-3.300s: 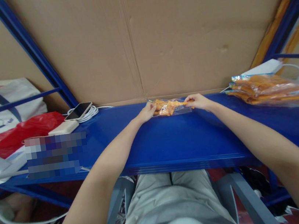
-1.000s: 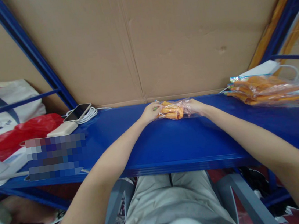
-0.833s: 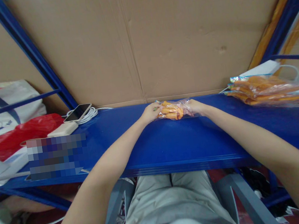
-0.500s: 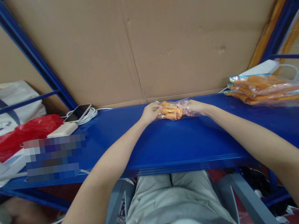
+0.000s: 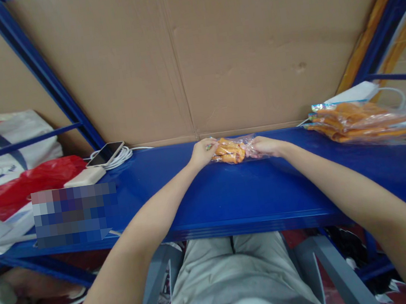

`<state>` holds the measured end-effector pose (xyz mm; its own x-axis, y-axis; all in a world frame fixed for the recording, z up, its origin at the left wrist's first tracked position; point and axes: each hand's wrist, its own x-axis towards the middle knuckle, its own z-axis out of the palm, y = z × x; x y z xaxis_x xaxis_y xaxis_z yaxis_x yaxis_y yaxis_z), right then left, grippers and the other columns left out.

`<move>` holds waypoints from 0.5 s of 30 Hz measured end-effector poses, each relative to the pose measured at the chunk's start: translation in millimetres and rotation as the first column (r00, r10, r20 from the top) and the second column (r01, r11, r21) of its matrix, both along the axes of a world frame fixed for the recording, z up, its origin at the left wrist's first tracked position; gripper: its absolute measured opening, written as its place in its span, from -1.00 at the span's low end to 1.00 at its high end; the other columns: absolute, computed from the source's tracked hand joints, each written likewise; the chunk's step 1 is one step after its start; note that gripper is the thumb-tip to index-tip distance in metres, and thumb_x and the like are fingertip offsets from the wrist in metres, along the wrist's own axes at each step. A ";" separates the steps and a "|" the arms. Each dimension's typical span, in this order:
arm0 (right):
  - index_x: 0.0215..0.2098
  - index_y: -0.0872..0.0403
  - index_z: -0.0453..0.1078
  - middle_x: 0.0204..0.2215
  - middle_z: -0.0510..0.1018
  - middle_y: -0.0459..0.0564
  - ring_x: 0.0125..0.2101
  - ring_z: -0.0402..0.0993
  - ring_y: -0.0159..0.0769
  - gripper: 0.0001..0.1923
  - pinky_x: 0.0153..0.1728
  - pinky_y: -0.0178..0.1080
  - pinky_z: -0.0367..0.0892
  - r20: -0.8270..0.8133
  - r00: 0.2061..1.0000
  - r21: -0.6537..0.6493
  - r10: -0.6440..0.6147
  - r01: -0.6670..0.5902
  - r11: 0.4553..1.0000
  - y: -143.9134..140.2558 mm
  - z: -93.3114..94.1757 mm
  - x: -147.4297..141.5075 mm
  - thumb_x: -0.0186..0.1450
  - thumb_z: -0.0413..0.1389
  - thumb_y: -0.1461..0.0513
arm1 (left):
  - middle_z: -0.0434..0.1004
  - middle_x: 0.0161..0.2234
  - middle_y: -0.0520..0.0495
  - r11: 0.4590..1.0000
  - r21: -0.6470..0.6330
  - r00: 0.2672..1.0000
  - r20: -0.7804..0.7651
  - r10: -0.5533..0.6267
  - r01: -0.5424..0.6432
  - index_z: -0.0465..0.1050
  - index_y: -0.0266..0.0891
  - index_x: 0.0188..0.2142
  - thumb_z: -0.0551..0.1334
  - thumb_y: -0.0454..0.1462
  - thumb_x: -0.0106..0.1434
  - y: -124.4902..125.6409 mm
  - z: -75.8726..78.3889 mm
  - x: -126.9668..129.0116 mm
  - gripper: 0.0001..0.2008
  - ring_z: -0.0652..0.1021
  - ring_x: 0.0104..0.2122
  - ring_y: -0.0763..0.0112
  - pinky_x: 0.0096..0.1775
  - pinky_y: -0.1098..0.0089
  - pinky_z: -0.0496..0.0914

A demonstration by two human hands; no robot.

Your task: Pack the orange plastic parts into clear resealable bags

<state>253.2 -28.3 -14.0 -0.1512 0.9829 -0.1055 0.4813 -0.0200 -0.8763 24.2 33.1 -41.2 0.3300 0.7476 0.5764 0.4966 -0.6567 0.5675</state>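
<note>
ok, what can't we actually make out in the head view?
- Fingers of left hand and right hand: curled into the small clear bag of orange pieces, grip detail hidden.
- Orange pieces: too small to identify.
- Pixelated patch: hides what lies there.
- Bigger orange bag: blurred, cut by right edge.

No text can be read anywhere; the print on the white bag (image 5: 5, 144) at left is too blurred.

Single head-worn view, facing forward and down, near over blue shelf (image 5: 231, 193), cardboard backing (image 5: 247, 40) ahead
</note>
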 end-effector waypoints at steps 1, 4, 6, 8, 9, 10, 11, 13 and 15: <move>-0.69 0.11 0.30 -0.81 0.28 -0.18 -0.76 0.11 -0.57 -0.76 -0.71 -0.46 0.00 0.032 1.000 0.007 0.000 0.000 1.000 -0.9 1.1 -0.6 0.07 0.06 0.45 | 0.67 -0.16 -0.13 1.000 -0.003 1.000 -0.012 0.005 -0.005 0.62 -0.23 -0.34 0.23 -0.32 0.24 -0.4 0.1 0.0 -0.85 0.60 -0.06 0.24 0.11 0.23 0.38; -0.68 0.10 0.30 -0.81 0.30 -0.17 -0.75 0.13 -0.55 -0.76 -0.69 -0.44 0.03 0.148 0.988 0.031 0.037 -0.042 0.999 -5.5 6.2 -2.5 0.10 0.06 0.44 | 0.69 -0.18 -0.10 0.999 -0.024 0.997 -0.077 0.026 -0.028 0.62 -0.25 -0.30 0.22 -0.30 0.25 -1.0 0.7 -0.5 -0.83 0.62 -0.13 0.25 0.03 0.29 0.42; -0.67 0.10 0.30 -0.80 0.32 -0.16 -0.74 0.15 -0.53 -0.74 -0.67 -0.43 0.05 0.209 0.976 0.035 0.063 -0.072 0.997 -8.0 9.1 -2.9 0.13 0.05 0.43 | 0.69 -0.18 -0.09 0.999 -0.031 0.991 -0.135 0.018 -0.023 0.62 -0.27 -0.26 0.22 -0.29 0.26 -0.6 1.2 -1.5 -0.81 0.63 -0.15 0.26 -0.01 0.31 0.43; -0.66 0.10 0.30 -0.79 0.33 -0.15 -0.73 0.17 -0.52 -0.73 -0.66 -0.42 0.06 0.232 0.970 0.034 0.070 -0.080 0.996 -7.8 10.0 -1.9 0.16 0.05 0.43 | 0.68 -0.16 -0.08 1.000 -0.015 0.982 -0.191 0.000 -0.003 0.62 -0.26 -0.23 0.21 -0.28 0.27 0.3 1.7 -2.6 -0.80 0.63 -0.14 0.26 -0.03 0.33 0.43; -0.66 0.10 0.31 -0.78 0.33 -0.14 -0.73 0.18 -0.51 -0.72 -0.65 -0.41 0.07 0.224 0.972 0.030 0.063 -0.072 0.997 -6.5 9.8 -0.6 0.19 0.05 0.42 | 0.68 -0.15 -0.08 1.000 0.001 0.977 -0.215 -0.005 0.005 0.62 -0.26 -0.21 0.20 -0.28 0.28 0.9 1.7 -3.0 -0.79 0.63 -0.13 0.27 -0.03 0.34 0.43; -0.65 0.10 0.31 -0.78 0.34 -0.13 -0.72 0.19 -0.50 -0.70 -0.65 -0.40 0.07 0.202 0.978 0.016 0.053 -0.058 0.998 -4.4 9.1 1.1 0.23 0.04 0.38 | 0.68 -0.13 -0.09 1.000 0.020 0.972 -0.237 -0.001 0.006 0.62 -0.25 -0.20 0.20 -0.27 0.28 1.6 1.6 -3.3 -0.79 0.62 -0.12 0.26 -0.03 0.34 0.43; -0.65 0.10 0.30 -0.78 0.34 -0.11 -0.72 0.18 -0.49 -0.65 -0.65 -0.39 0.07 0.167 0.985 -0.007 0.041 -0.040 0.999 -1.9 8.4 3.3 0.30 0.02 0.32 | 0.68 -0.13 -0.09 0.999 0.041 0.967 -0.256 0.009 0.002 0.62 -0.25 -0.20 0.20 -0.28 0.29 2.3 1.3 -3.5 -0.79 0.62 -0.12 0.26 -0.03 0.34 0.43; -0.66 0.08 0.28 -0.77 0.34 -0.05 -0.73 0.15 -0.46 -0.48 -0.67 -0.37 0.04 0.071 0.997 -0.074 0.028 -0.023 0.997 3.2 7.6 8.5 0.43 -0.08 0.11 | 0.68 -0.15 -0.11 0.996 0.089 0.956 -0.290 0.036 -0.010 0.62 -0.24 -0.22 0.19 -0.28 0.29 3.5 0.3 -3.5 -0.79 0.63 -0.13 0.25 -0.04 0.34 0.42; -0.68 0.08 0.26 -0.76 0.34 0.00 -0.73 0.12 -0.45 -0.33 -0.68 -0.36 0.00 -0.031 0.998 -0.123 0.047 -0.050 0.991 6.7 8.1 13.5 0.45 -0.21 -0.09 | 0.69 -0.19 -0.11 0.990 0.139 0.946 -0.317 0.060 -0.016 0.62 -0.23 -0.25 0.18 -0.30 0.30 4.2 -0.9 -3.3 -0.79 0.63 -0.16 0.26 -0.05 0.36 0.42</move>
<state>266.7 -21.6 -5.9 -0.2028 0.9541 -0.2205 0.4600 -0.1060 -0.8816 20.9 37.3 -42.1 0.4860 0.6873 0.5397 0.6636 -0.6921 0.2838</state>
